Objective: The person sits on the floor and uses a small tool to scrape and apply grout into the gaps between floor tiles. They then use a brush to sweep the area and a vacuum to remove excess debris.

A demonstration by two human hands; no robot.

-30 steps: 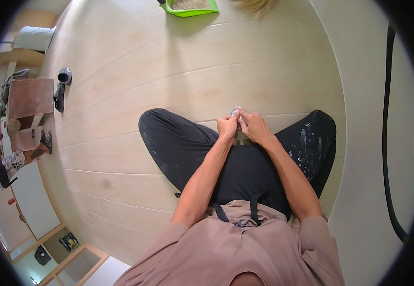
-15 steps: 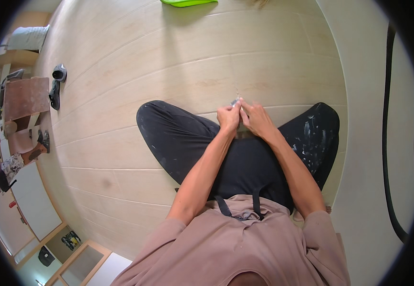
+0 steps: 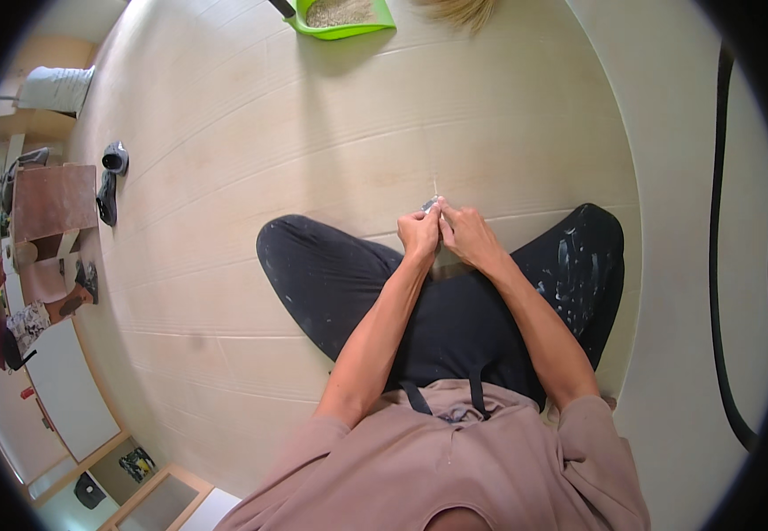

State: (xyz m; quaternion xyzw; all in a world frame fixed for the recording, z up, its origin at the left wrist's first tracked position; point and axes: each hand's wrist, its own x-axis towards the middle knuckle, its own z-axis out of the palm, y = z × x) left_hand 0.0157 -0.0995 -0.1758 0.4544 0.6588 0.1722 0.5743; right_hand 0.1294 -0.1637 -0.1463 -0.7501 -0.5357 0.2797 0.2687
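A: What occupied the hands at the center of the frame?

B: A seated person's left hand point(image 3: 419, 234) closed its fingers on a small silvery item point(image 3: 429, 204), which poked out above the thumb. The right hand point(image 3: 470, 234) met it there, fingers bent, tips against or just beside the item; whether they gripped it could not be told.

A: How far had the work come?

B: Midway, by my judgement. The item was in hand, with both hands drawn together at it, and it had not been set down. What remained to be done to it was too small to make out.

A: And around them?

B: Dark trousers point(image 3: 313, 279), smeared white at the right knee, framed the hands. A thin pale line point(image 3: 434, 184) marked the tiled floor point(image 3: 225, 288) just above the fingertips. At upper center, a green dustpan point(image 3: 349, 34) held grainy debris point(image 3: 340, 11), apparently swept up but not emptied, beside straw-colored bristles point(image 3: 462, 11).
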